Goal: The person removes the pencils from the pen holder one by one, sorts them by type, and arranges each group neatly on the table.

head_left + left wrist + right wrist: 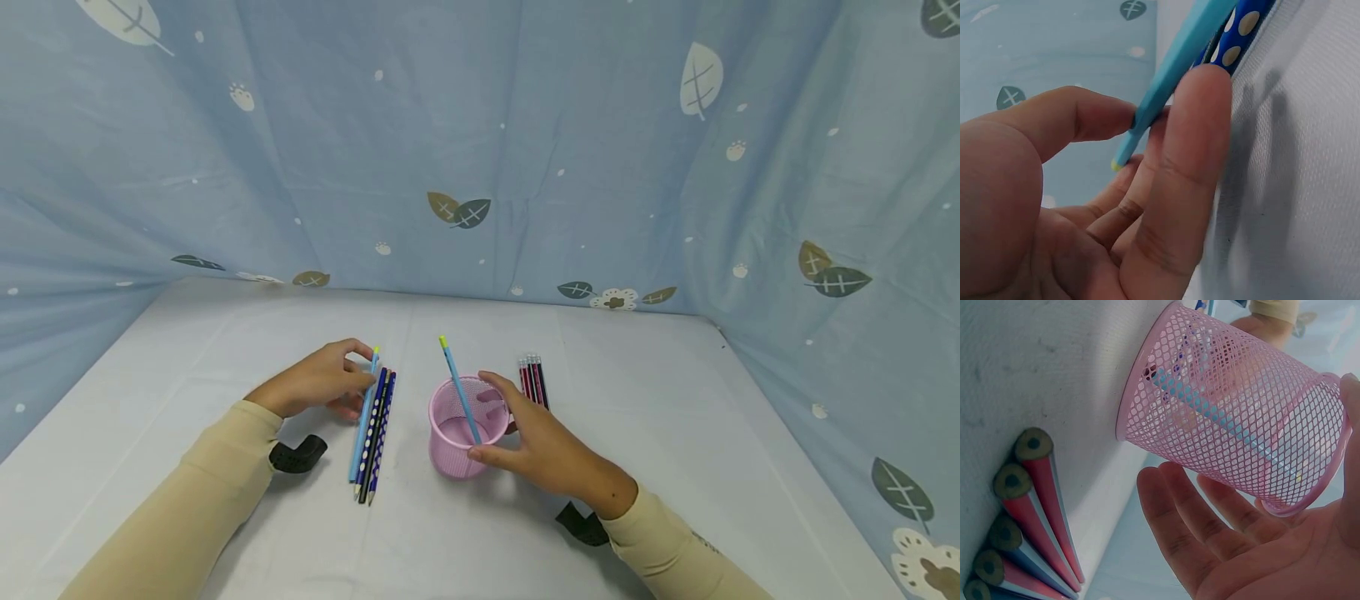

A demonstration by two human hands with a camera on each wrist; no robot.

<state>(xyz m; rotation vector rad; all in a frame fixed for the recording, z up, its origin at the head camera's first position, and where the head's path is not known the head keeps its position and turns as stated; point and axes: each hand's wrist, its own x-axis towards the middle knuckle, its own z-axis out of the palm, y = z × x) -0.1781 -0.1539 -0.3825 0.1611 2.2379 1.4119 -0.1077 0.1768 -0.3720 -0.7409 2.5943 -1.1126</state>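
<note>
My left hand (326, 379) pinches a light blue pencil (1169, 78) with a yellow end between thumb and fingers, near that end. Beside this pencil lie several darker pencils (381, 437), some blue with white dots and one black. A pink mesh pencil cup (453, 460) stands upright in the middle of the table. Another light blue pencil (459, 387) leans inside it, yellow end up. The right hand (543, 442) holds the cup by its rim from the right, thumb on the near side. In the right wrist view, some fingers (1169, 515) reach beneath the mesh wall.
Several red and dark pencils (534, 379) lie side by side behind the right hand, their flat ends facing the right wrist camera. A white cloth (315, 542) covers the table. Blue leaf-patterned curtains (480, 125) hang at the back and sides.
</note>
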